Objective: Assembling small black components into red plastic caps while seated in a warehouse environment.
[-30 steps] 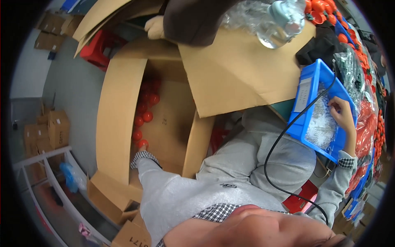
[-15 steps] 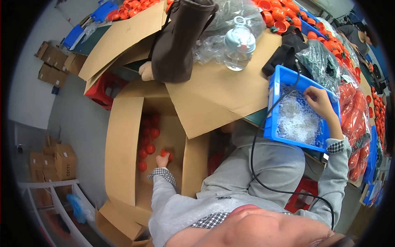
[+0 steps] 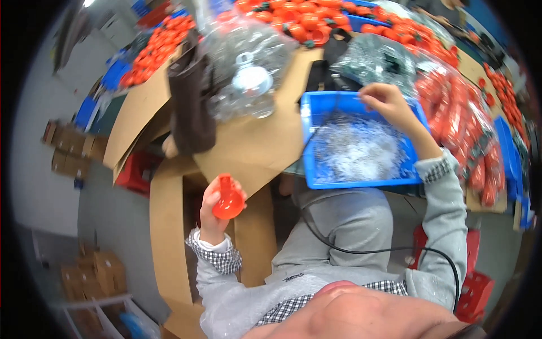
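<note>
Here, left hand (image 3: pixel 212 214) gripping red cup (image 3: pixel 229 204), right hand (image 3: pixel 392 106) curled over blue bin (image 3: pixel 364 184), grip unclear.

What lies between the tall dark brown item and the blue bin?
The head view shows a clear bottle, clear plastic and brown cardboard between the item and the bin.

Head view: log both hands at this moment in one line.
left hand: holds orange cup-shaped part over open carton | right hand: over blue bin, any hold unclear | bin: small whitish pieces
</note>
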`<state>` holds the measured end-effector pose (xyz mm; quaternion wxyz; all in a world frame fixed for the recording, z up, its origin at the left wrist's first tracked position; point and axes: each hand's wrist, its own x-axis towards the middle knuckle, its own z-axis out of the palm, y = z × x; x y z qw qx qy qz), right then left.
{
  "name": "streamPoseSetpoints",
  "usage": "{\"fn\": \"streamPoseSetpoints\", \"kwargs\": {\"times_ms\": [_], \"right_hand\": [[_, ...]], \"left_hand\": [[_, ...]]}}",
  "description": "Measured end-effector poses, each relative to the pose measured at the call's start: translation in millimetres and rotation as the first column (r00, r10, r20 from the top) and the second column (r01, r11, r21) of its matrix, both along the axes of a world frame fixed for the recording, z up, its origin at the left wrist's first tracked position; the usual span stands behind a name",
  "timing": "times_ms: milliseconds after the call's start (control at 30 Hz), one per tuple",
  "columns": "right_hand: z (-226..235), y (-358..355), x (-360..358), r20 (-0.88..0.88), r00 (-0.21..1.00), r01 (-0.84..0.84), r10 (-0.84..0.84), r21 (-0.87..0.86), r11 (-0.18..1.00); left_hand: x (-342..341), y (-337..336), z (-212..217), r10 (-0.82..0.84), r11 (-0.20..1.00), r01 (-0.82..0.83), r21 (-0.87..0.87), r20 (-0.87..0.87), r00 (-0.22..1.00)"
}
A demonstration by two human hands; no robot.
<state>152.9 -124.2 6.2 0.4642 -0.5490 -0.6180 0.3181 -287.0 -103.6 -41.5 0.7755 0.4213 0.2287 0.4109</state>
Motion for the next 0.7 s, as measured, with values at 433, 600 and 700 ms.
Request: {"fn": "streamPoseSetpoints", "kwargs": {"times_ms": [433, 600, 700], "right_hand": [[18.2, -18.1, 13.1, -0.319, 0.930, 0.260, -0.180, 0.231, 0.938], [5.5, -8.4, 19.1, -0.040, 0.962, 0.260, -0.269, 0.434, 0.863], [13.9, -10.1, 11.6, 0.102, 0.934, 0.287, -0.343, 0.356, 0.889]], "left_hand": [[297.3, 82.4, 68.9, -0.381, 0.768, 0.514, 0.383, -0.371, 0.847], [303.7, 102.5, 50.7, -0.492, 0.747, 0.595, 0.295, -0.356, 0.794], [302.5, 105.1, 47.3, -0.472, 0.741, 0.601, 0.299, -0.404, 0.783]]}}
